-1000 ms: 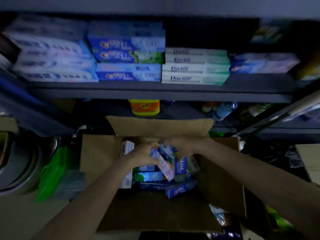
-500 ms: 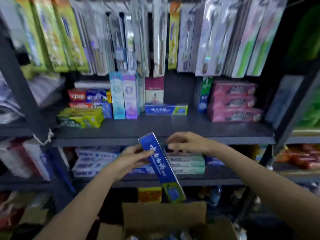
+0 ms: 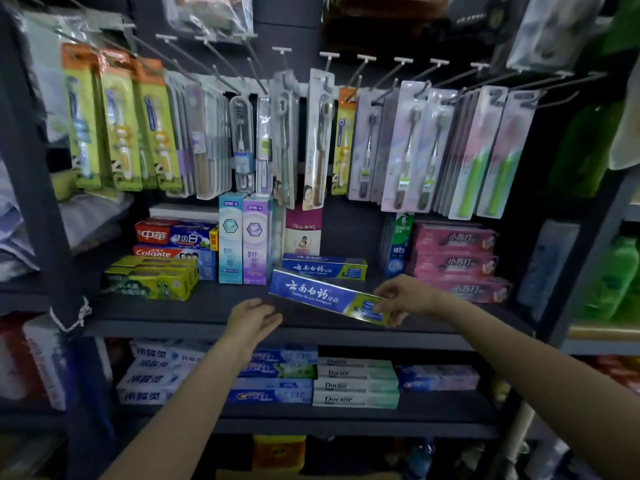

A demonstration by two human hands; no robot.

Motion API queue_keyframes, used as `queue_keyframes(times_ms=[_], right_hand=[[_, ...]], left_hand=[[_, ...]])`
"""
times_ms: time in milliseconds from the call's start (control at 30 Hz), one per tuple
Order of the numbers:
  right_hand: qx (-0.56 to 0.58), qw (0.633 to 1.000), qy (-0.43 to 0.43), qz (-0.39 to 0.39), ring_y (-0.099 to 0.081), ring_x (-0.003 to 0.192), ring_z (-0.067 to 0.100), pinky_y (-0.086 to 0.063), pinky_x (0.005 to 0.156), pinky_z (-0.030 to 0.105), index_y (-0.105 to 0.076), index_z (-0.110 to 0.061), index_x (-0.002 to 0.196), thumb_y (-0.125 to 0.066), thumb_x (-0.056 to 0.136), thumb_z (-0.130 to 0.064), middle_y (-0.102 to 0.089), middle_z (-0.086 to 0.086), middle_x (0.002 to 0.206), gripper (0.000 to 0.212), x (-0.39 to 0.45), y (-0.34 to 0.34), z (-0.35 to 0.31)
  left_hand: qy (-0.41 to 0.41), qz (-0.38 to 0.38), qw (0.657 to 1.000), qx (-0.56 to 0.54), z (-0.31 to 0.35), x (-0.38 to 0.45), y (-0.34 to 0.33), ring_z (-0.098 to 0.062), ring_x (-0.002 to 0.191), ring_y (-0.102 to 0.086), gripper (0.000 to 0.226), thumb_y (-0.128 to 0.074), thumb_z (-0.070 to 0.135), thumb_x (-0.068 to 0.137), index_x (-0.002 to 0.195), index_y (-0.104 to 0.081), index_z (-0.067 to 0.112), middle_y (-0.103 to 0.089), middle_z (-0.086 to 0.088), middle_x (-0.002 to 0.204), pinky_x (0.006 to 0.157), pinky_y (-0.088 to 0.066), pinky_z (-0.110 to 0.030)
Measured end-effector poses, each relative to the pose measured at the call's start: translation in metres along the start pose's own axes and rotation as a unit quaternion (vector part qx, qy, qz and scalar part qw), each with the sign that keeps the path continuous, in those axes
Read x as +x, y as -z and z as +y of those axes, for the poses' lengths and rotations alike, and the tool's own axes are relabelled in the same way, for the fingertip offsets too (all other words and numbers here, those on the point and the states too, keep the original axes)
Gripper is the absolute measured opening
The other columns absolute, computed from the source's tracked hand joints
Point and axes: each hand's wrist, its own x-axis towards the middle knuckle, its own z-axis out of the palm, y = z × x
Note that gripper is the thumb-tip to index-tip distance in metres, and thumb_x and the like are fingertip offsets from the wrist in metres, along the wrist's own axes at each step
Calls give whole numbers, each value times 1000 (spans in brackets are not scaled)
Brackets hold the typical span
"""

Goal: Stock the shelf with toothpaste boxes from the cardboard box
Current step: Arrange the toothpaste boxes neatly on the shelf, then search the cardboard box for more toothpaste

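The red box [image 3: 175, 253] at the left of the shelf [image 3: 207, 315] reads "Colgate"; the red and blue box [image 3: 173, 234] stacked on it reads "中華" and "健齿白". The green upright box [image 3: 398, 244] reads "DARLIE". Three pink boxes [image 3: 453, 261] at the right read "小苏打". On the lower shelf [image 3: 433, 410], four stacked white-green boxes [image 3: 355, 384] each read "Doctor".

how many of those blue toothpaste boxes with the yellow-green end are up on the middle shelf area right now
2. One blue box lies flat on the shelf, behind. The other blue box is in front of it, held at its yellow-green end by the right hand. More may be hidden behind.
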Motion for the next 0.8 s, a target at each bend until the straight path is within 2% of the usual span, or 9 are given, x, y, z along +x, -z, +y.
queue_keyframes(times_ms=[100, 200, 300, 400, 467, 533, 567, 700, 800], right_hand=[[-101, 994, -9, 30, -55, 36, -1, -50, 52, 13, -49, 4, 121, -64, 88, -10, -60, 6, 73, 39, 29, 13, 5], [-157, 987, -11, 46, -56, 38, -2, -51, 62, 22, -49, 5, 120, -63, 89, -12, -63, 12, 82, 38, 61, 16, 12], [-195, 979, -12, 58, -69, 72, 21, -51, 72, 28, -49, 3, 122, -62, 89, -17, -68, 20, 98, 40, 92, 12, 22], [-181, 982, -15, 62, -67, 93, 28, -44, 58, 14, -47, -1, 129, -61, 90, -17, -64, 18, 112, 44, 119, 10, 28], [-181, 981, -13, 65, -65, 99, 29, -48, 74, 22, -46, -3, 132, -60, 91, -18, -60, 18, 118, 47, 135, 9, 31], [-198, 976, -10, 92, -58, 109, 32, -44, 94, 31, -44, -6, 136, -61, 90, -19, -48, 20, 129, 51, 146, 6, 34], [-193, 974, -7, 119, -54, 112, 33, -42, 98, 33, -43, -8, 136, -61, 90, -17, -41, 19, 133, 50, 148, 4, 36], [-66, 958, 55, 272, -54, 102, 34, -43, 89, 32, -55, 0, 119, -55, 89, -3, -47, 20, 119, 30, 136, -7, 36], [6, 950, 154, 273, -59, 78, 25, -45, 71, 20, -63, 1, 100, -52, 88, 3, -57, 9, 96, 16, 99, -35, 36]], left_hand=[[10, 14, 999, 35, -2, 13, -1, -22, 80, -60, 40, -48, -6, 92, 131, -40, -1, -56, -18, 106, 85, -45, -31], [18, 24, 998, 55, -7, 23, -8, -22, 78, -59, 36, -47, -5, 92, 128, -42, -1, -57, -14, 96, 83, -46, -32], [17, 34, 996, 77, -13, 36, -16, -22, 76, -60, 34, -47, -4, 93, 126, -43, 0, -56, -12, 92, 71, -51, -29], [16, 49, 993, 106, -15, 47, -22, -22, 76, -61, 28, -47, -4, 93, 120, -45, 2, -58, -12, 92, 61, -54, -24], [14, 54, 992, 117, -15, 53, -25, -22, 77, -62, 24, -47, -3, 93, 116, -46, 4, -59, -12, 93, 64, -53, -26], [11, 52, 991, 121, -16, 57, -28, -23, 78, -61, 23, -46, -3, 93, 115, -45, 4, -59, -13, 94, 67, -52, -27], [8, 51, 991, 122, -17, 57, -29, -22, 78, -61, 22, -46, -2, 94, 114, -45, 5, -59, -13, 95, 68, -51, -27], [-35, 42, 989, 140, -32, 50, -30, -19, 76, -61, 17, -45, -1, 95, 110, -50, 5, -62, -12, 98, 64, -53, -23], [-29, -5, 990, 141, -66, 31, -20, -16, 72, -64, 17, -47, 0, 94, 100, -60, 9, -68, -5, 84, 57, -52, -19]])
